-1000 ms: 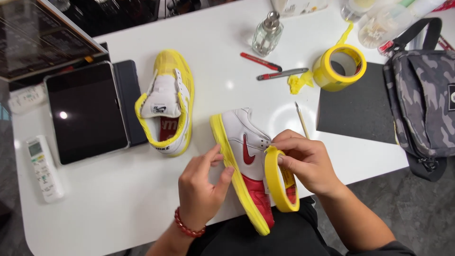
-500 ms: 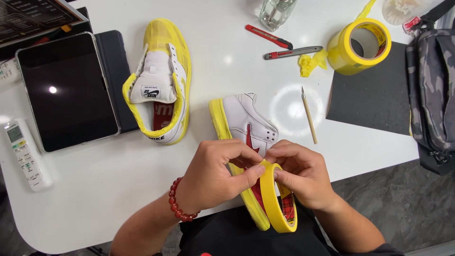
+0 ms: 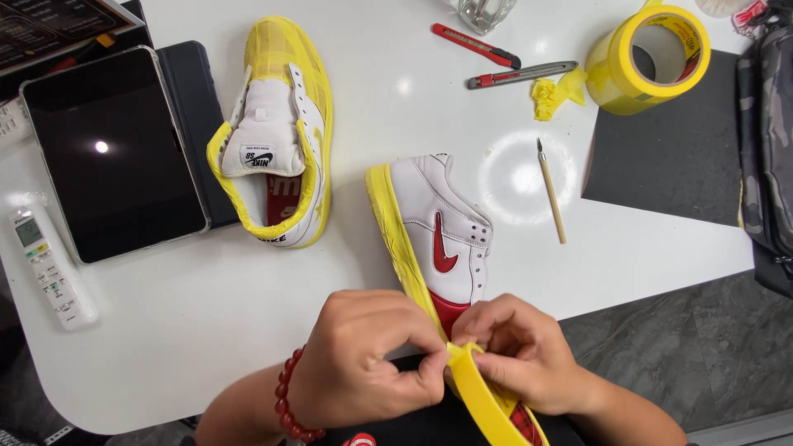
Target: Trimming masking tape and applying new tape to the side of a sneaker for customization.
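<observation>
A narrow roll of yellow masking tape [image 3: 483, 395] is pinched between both hands at the table's near edge. My left hand [image 3: 363, 363], with a red bead bracelet on the wrist, grips the roll's top end with thumb and fingers. My right hand [image 3: 524, 355] holds the same roll from the right. Just beyond the hands lies a white sneaker [image 3: 438, 235] with a red swoosh and yellow tape along its sole. A second white sneaker [image 3: 277, 136], mostly wrapped in yellow tape, lies farther left.
A black tablet [image 3: 111, 153] and white remote [image 3: 49, 268] sit at the left. A wide yellow tape roll [image 3: 648, 58], black mat [image 3: 669, 144], camouflage bag [image 3: 768, 149], red cutter [image 3: 475, 45], grey knife [image 3: 520, 74], tape scraps [image 3: 553, 91] and thin brush [image 3: 551, 190] occupy the right.
The view has shifted nearer the table. My left hand came off the sneaker and joined my right hand on the narrow tape roll; both now pinch it lower, near the edge.
</observation>
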